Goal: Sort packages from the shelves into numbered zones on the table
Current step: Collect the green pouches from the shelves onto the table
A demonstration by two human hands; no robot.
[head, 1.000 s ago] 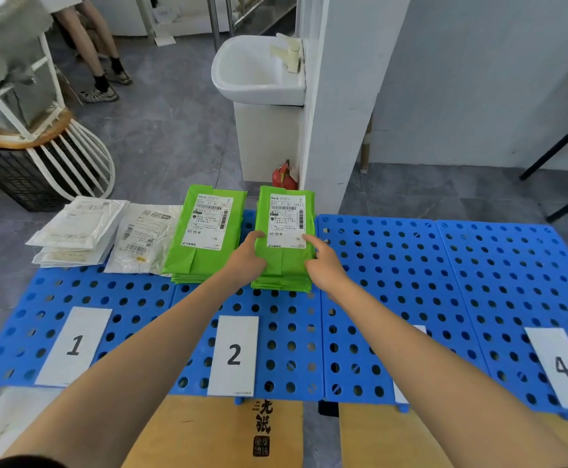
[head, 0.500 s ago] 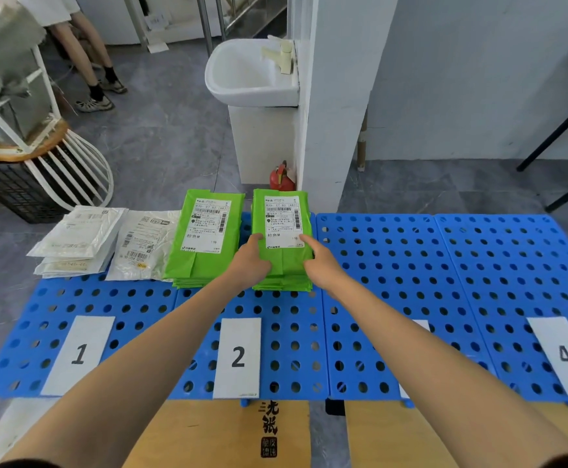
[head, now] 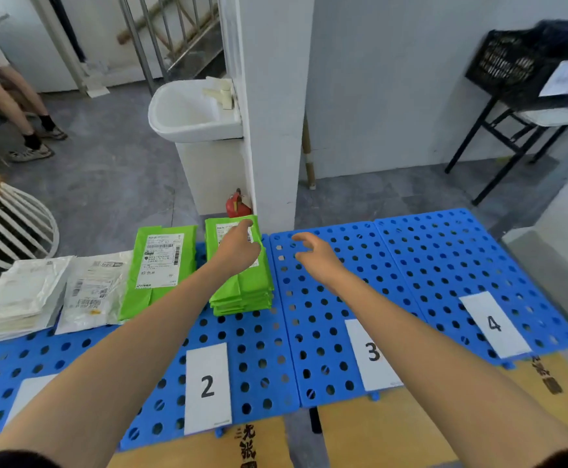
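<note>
Head view: our left hand (head: 238, 248) rests flat, fingers loose, on the green package stack (head: 242, 285) behind label 2 (head: 207, 386); right hand (head: 313, 253) hovers open, empty, over zone 3. Stack looks placed; next we'd fetch another from the shelves.

Both bare forearms reach forward from the bottom edge, the left from about 7 o'clock, the right from about 5 o'clock, converging toward 12 o'clock. The left hand (head: 238, 249) is palm down, fingers loosely extended, its forefinger pointing ahead; its grip closes on nothing. The right hand (head: 316, 255) hovers just to the right, apart from the left, palm down and slack, fingers spread and slightly curled, its grip wide and empty. Dark sleeves show at both lower corners.
</note>
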